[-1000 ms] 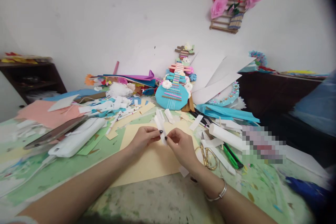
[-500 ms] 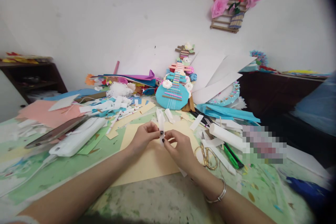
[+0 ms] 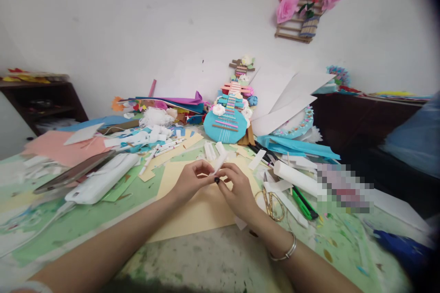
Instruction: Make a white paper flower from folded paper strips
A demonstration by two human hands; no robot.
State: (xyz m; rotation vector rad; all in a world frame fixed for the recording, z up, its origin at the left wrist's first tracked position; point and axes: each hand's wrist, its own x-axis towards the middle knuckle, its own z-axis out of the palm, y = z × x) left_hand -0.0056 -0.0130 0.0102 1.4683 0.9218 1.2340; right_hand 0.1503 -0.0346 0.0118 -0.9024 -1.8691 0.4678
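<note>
Between my hands is a small white paper strip [image 3: 219, 163], tilted up to the right. My left hand [image 3: 193, 178] pinches its lower end between thumb and fingers. From the other side my right hand [image 3: 237, 187] closes on the same end, its thumb almost meeting the left one. Both hands are just above a sheet of pale yellow paper [image 3: 195, 219] lying on the table. Two more white rolled or folded paper pieces [image 3: 209, 151] lie right behind the fingers. Exactly how the fingertips fold the strip is hidden.
To the right lie gold-handled scissors [image 3: 275, 206], a green utility knife [image 3: 304, 202] and a white paper roll [image 3: 297, 178]. A white power bank or phone [image 3: 103, 178] with a cable is at left. Behind stands a blue paper guitar-like craft [image 3: 225, 123]. Scraps cover much of the table.
The white strip, upright between my fingertips before, now leans to the right and shows less length. My fingers have curled closer together around its lower end.
</note>
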